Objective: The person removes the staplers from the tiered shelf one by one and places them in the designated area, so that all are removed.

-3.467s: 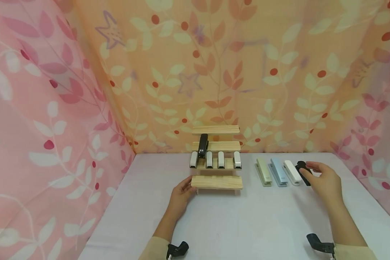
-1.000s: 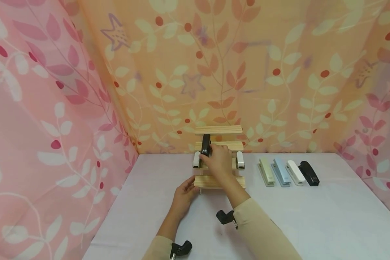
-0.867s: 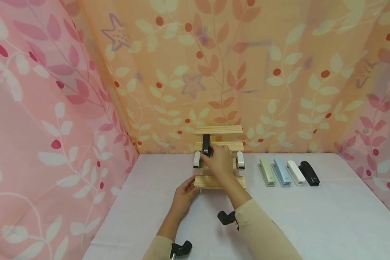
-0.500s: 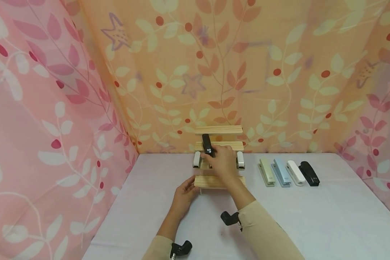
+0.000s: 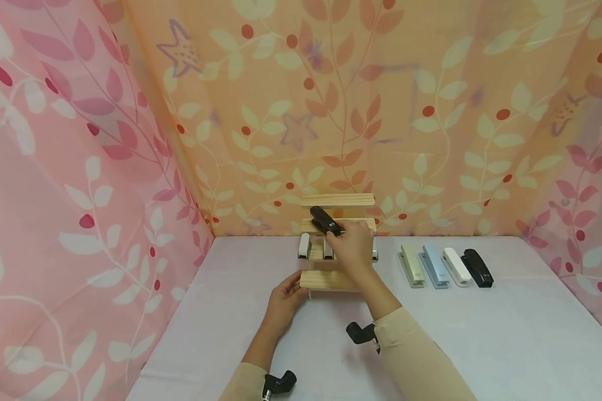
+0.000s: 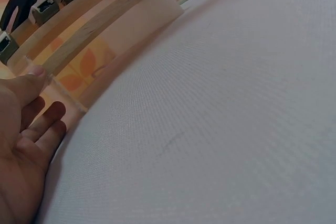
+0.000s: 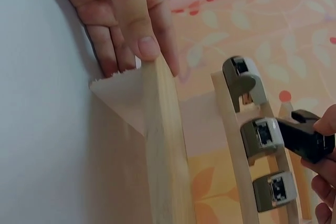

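Note:
A tiered wooden rack [image 5: 326, 280] stands at the back of the table. My left hand [image 5: 282, 301] grips the left end of its lowest shelf; the right wrist view shows the thumb on the plank's edge. My right hand [image 5: 353, 245] pinches the front end of a black stapler [image 5: 325, 220], which slants across the second shelf from the top. Below it, a white stapler [image 5: 304, 245] stands at the left of its shelf and another white stapler [image 5: 328, 249] near the middle. The right hand partly covers the shelf's right part. Three small staplers face the camera in the right wrist view.
Right of the rack, a pale green stapler [image 5: 408, 266], a light blue stapler [image 5: 433, 267], a white stapler [image 5: 456, 266] and a second black stapler [image 5: 477, 268] lie in a row on the table. A floral curtain [image 5: 291, 111] hangs close behind the rack.
My right hand has gone from the black stapler in the table row to the one on the rack. That stapler has since swung from nearly straight to slanting, its front moving right.

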`<state>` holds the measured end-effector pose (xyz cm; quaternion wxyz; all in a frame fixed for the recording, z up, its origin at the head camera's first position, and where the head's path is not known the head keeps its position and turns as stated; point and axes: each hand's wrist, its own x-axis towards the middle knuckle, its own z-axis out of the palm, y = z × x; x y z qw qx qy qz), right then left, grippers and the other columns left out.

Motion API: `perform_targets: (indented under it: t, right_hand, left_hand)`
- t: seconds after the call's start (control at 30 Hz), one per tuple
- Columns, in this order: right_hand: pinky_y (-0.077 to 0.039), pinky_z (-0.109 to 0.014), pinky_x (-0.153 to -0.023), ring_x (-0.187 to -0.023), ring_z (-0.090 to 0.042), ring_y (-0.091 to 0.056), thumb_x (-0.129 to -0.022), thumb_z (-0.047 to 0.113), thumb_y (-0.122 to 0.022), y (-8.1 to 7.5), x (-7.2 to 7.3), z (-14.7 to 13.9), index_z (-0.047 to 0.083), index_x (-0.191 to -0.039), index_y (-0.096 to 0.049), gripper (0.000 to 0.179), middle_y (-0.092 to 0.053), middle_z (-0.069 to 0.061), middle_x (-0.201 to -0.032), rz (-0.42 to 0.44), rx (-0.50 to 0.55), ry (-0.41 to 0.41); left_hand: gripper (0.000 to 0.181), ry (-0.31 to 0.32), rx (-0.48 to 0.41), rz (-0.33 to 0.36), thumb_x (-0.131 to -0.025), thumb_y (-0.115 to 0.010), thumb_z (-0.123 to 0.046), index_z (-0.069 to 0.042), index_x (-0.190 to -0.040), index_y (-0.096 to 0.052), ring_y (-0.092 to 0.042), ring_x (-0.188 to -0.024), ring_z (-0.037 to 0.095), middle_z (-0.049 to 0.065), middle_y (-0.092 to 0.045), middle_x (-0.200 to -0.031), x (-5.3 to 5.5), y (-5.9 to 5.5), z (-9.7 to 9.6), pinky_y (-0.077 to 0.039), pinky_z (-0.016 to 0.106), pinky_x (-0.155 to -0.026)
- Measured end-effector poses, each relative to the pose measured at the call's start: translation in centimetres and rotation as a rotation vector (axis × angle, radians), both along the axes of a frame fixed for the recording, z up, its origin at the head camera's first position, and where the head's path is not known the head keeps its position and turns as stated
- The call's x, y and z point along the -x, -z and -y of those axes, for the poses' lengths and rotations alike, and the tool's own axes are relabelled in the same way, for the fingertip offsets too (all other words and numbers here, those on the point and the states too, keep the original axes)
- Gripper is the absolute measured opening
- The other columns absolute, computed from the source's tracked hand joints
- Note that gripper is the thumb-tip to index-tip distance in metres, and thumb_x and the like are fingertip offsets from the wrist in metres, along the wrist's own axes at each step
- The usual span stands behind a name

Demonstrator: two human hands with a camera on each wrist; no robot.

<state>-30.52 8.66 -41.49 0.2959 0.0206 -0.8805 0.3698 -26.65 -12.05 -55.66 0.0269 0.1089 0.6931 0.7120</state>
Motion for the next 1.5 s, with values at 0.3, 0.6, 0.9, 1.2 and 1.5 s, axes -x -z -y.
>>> perform_targets:
  t: [0.3, 0.6, 0.9, 1.2, 1.5]
  right_hand:
    - [-0.032, -0.059, -0.103, -0.109, -0.034, -0.057, -0.084, 0.024, -0.080, 0.0, 0.0, -1.8, 0.002, -0.107, -0.079, 0.032, -0.077, -0.012, -0.100, -0.086, 0.049, -0.053]
    - [-0.035, -0.054, -0.100, -0.110, -0.029, -0.057, -0.083, 0.018, -0.083, -0.8, -2.1, -3.9, 0.003, -0.108, -0.078, 0.029, -0.077, -0.010, -0.102, -0.154, 0.124, -0.111]
    - [-0.039, -0.052, -0.097, -0.107, -0.029, -0.058, -0.083, 0.012, -0.083, -2.1, -5.5, -6.3, 0.003, -0.112, -0.077, 0.030, -0.076, -0.012, -0.112, -0.195, 0.156, -0.121]
    - [-0.036, -0.047, -0.092, -0.101, -0.026, -0.058, -0.078, 0.006, -0.086, -1.4, -7.9, -9.3, 0.003, -0.107, -0.078, 0.030, -0.075, -0.012, -0.097, -0.264, 0.120, -0.090]
    - [-0.033, -0.035, -0.084, -0.102, -0.022, -0.055, -0.075, 0.000, -0.086, -1.5, -10.4, -13.3, 0.000, -0.108, -0.077, 0.034, -0.074, -0.015, -0.102, -0.282, 0.098, -0.003]
  left_hand:
    - [0.064, -0.001, 0.009, -0.008, -0.096, -0.072, -0.017, -0.003, -0.152, -0.046, -0.057, -0.134, 0.028, 0.016, -0.051, -0.152, -0.1, -0.2, -0.1, -0.052, 0.019, -0.103]
    - [0.063, -0.002, 0.003, -0.017, -0.096, -0.072, -0.015, -0.003, -0.152, -0.046, -0.058, -0.132, 0.028, 0.017, -0.053, -0.150, 0.0, 0.2, -0.1, -0.052, 0.019, -0.102]
    - [0.066, -0.003, 0.039, -0.024, -0.095, -0.073, -0.024, -0.005, -0.152, -0.046, -0.058, -0.132, 0.028, 0.016, -0.052, -0.151, 0.1, 0.4, 0.0, -0.053, 0.020, -0.102]
    - [0.067, -0.004, 0.058, -0.035, -0.094, -0.075, -0.027, -0.006, -0.152, -0.048, -0.059, -0.131, 0.026, 0.014, -0.054, -0.150, 0.5, 0.5, 0.4, -0.053, 0.020, -0.102]
    - [0.066, -0.020, 0.062, -0.011, -0.093, -0.076, -0.027, -0.011, -0.151, -0.050, -0.058, -0.131, 0.025, 0.010, -0.055, -0.150, 0.3, 0.3, 0.1, -0.053, 0.020, -0.102]
